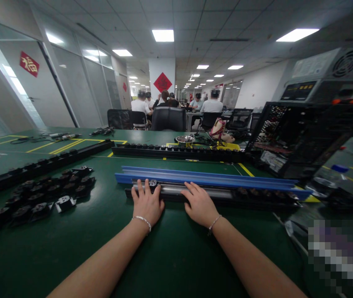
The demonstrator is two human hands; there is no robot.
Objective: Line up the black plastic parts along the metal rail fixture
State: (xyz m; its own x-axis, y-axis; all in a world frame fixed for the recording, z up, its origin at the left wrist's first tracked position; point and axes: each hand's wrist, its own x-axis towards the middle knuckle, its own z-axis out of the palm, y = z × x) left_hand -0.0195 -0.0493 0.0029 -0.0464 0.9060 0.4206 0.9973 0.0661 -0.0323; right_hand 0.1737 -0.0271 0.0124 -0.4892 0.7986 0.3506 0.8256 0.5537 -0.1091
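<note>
A long black power-strip housing (216, 193) lies in front of me, with a bare channel in its middle and several black socket modules (266, 194) seated toward its right end. My left hand (147, 203) rests on the left part of this housing, fingers spread. One socket module (153, 183) shows just beyond its fingertips, and I cannot tell whether they press on it. My right hand (199, 203) lies over the middle of the housing, fingers stretched out and thumb apart, gripping nothing. Directly behind runs a blue rail (179, 176).
Loose socket modules (52, 188) are heaped at the left. Filled black strips lie at the far left (39, 167) and across the back (176, 151). An opened computer case (306, 132) stands at the right, beyond a metal bowl (185, 140). People sit in the background.
</note>
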